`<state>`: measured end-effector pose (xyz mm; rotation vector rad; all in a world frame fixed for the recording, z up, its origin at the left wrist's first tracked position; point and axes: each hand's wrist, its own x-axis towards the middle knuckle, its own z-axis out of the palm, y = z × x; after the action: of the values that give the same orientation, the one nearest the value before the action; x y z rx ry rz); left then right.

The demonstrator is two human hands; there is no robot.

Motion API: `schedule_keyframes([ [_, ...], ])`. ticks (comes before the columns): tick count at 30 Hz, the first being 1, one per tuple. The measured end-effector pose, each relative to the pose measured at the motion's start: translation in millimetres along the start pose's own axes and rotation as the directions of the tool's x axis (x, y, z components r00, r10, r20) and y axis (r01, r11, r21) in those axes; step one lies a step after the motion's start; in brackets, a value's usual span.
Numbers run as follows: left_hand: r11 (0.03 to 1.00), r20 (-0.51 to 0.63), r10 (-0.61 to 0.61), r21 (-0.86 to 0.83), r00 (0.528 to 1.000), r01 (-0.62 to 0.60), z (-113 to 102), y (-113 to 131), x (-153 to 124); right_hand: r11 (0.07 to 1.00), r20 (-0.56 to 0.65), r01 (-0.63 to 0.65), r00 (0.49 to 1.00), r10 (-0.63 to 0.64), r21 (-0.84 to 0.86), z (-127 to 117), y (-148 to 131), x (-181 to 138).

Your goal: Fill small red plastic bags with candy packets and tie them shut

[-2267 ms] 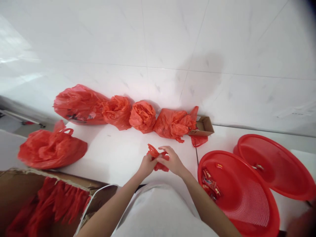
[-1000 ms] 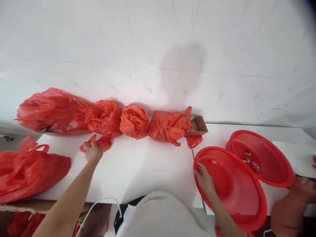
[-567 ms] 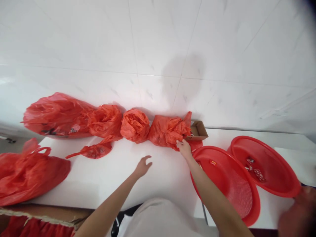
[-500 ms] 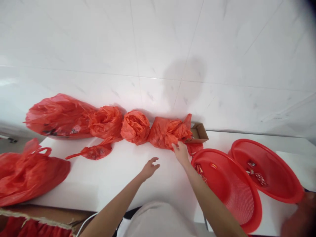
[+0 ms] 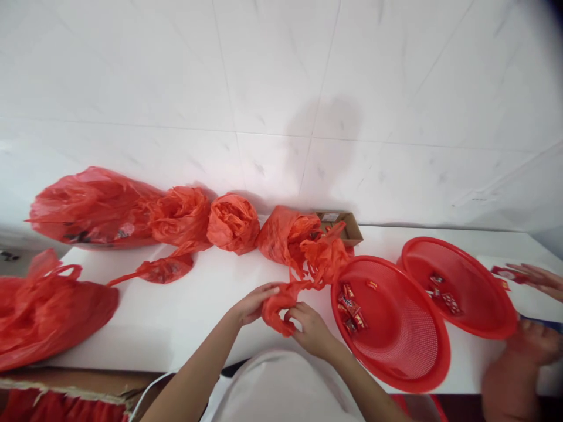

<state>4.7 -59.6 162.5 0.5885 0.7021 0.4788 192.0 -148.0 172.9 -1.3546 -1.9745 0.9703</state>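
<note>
Between my hands, close in front of my body, is the opened end of a thin red plastic bag (image 5: pixel 281 302). My left hand (image 5: pixel 255 302) grips its left edge, thumb on top. On the other side my right hand (image 5: pixel 308 325) pinches the rim near its lower right. The bag's crumpled part (image 5: pixel 328 255) stretches away toward the small cardboard box (image 5: pixel 349 228). Behind it sits a filled red bag (image 5: pixel 281 234). Just right of my right hand stands a red plastic basket (image 5: pixel 396 328) with several small wrapped packets (image 5: pixel 350 305) inside.
More red bags line the wall: a round one (image 5: pixel 234 223), another (image 5: pixel 180 217) and a large one (image 5: pixel 94 205). A tied bag (image 5: pixel 53 313) lies at the left edge. A second red basket (image 5: pixel 466 293) stands right, beside another person's hand (image 5: pixel 539 278) holding a red packet (image 5: pixel 510 274).
My right hand has come back from the bags by the wall, drawing a red bag toward me. My left hand has closed on it. Another person's hand has appeared at the right.
</note>
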Motion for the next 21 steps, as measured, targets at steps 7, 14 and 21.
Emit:
schedule_keyframes([
  [7, 0.988, -0.072, 0.111, 0.116, 0.991, -0.103, 10, 5, -32, 0.811, -0.126, -0.244, 0.924, 0.360, 0.532, -7, 7, 4],
  [14, 0.820, -0.112, 0.336, 0.523, 0.935, -0.232, 30, 8, -46, 0.685, -0.148, -0.096, 0.946, 0.289, 0.722, -17, -23, 22],
  [21, 0.859, -0.366, 0.471, 0.398, 0.802, -0.322, -4, 0, -54, 0.540, -0.377, 0.051, 0.770, 0.515, 0.840, -53, 1, 17],
])
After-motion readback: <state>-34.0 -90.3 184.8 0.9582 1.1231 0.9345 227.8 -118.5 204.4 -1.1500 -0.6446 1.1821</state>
